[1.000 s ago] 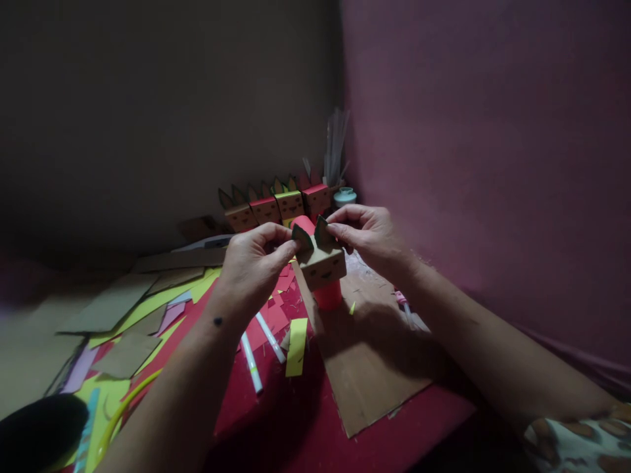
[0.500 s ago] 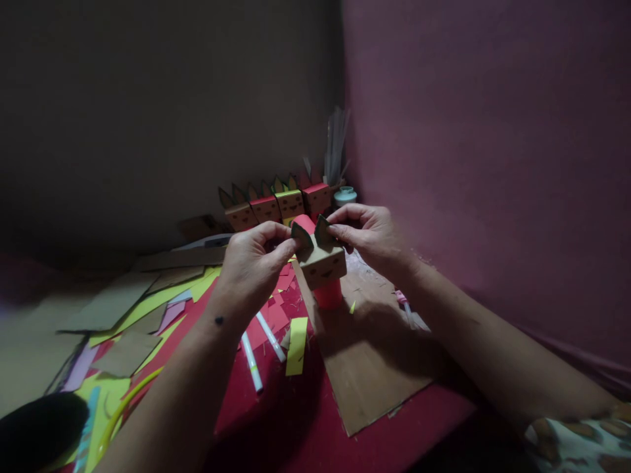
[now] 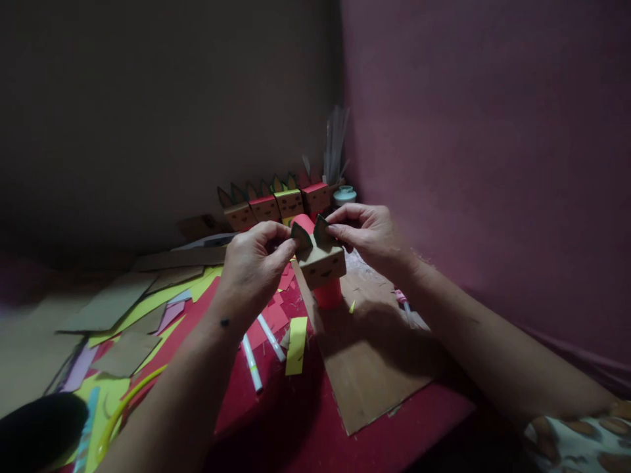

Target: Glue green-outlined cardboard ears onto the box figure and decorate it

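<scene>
In the near left corner, a black rounded object [image 3: 44,430], out of focus, with a yellow curved band [image 3: 122,405] beside it; at near right, a patterned sleeve [image 3: 574,447]. Next, on the red tabletop [image 3: 399,439], a cardboard sheet [image 3: 369,394], with a yellow paper strip [image 3: 296,345] and two white marker-like tubes [image 3: 252,363] to its left. Farther left, overlapping paper and cardboard pieces [image 3: 129,351]. At centre, upright over the far part of the sheet, a box-headed figure [image 3: 323,268] on a red cylindrical body [image 3: 329,293]. Pinched between thumb and fingers of the left hand [image 3: 259,256]: the left-hand ear [image 3: 302,238]. Pinched likewise by the right hand [image 3: 369,231]: the right-hand ear [image 3: 321,230]. Behind, a row of four similar figures [image 3: 265,209], beside a pale blue-green jar [image 3: 344,195] and upright clear sticks [image 3: 334,148]. Farthest, grey and pink walls [image 3: 493,131].
</scene>
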### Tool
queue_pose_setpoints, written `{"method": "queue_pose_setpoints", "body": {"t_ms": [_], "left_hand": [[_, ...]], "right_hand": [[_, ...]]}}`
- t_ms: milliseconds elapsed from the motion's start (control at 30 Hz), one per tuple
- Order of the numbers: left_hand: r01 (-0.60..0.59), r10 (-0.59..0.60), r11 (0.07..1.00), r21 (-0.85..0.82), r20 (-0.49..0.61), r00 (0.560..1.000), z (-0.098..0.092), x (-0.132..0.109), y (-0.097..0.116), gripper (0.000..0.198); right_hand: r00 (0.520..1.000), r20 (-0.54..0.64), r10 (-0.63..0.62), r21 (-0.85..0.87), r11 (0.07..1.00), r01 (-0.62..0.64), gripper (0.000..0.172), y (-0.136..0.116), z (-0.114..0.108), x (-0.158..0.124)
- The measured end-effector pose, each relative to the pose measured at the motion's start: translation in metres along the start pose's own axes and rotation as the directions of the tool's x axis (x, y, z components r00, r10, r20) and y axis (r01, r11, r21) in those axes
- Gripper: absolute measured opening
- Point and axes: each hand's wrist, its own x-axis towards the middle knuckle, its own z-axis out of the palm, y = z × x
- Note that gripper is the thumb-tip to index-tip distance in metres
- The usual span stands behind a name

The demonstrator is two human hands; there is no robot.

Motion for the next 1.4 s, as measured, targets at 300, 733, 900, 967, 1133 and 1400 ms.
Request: {"method": "queue_pose_setpoints", "body": {"t_ms": [300,733,900,967,1133,1400], "left_hand": [[0.014,-0.014,1.0,-0.015,0.019,1.0,0.0004,0.0,0.0023,0.013],[0.027,-0.026,0.997,-0.067,0.024,0.999,-0.0025,-0.0022,0.0039,0.014],[0.042,-0.04,0.995,-0.089,0.024,0.999,-0.0015,-0.0027,0.0041,0.015],[0.038,-0.036,0.995,-0.088,0.022,0.999,-0.001,-0.0031,0.0042,0.015],[0.024,-0.023,0.996,-0.086,0.017,1.0,-0.0012,-0.0045,0.0043,0.012],[-0.007,0.008,0.99,-0.141,0.002,1.0,-0.0003,-0.0034,0.0001,0.011]], "right_hand": [[1.0,0.003,0.006,-0.005,1.0,-0.006,0.006,0.0002,-0.0001,-0.0006],[0.999,0.026,0.022,-0.028,0.999,-0.021,0.01,-0.0058,-0.0003,-0.0037],[0.999,0.023,0.031,-0.05,0.998,-0.03,0.011,-0.006,-0.0012,-0.004],[0.999,0.026,0.03,-0.052,0.998,-0.029,0.012,-0.0063,-0.0012,-0.004],[0.999,0.025,0.02,-0.05,0.999,-0.019,0.014,-0.0066,-0.0005,-0.0037],[0.999,0.039,0.024,-0.084,0.996,-0.021,0.016,-0.0076,-0.0005,-0.0046]]}}
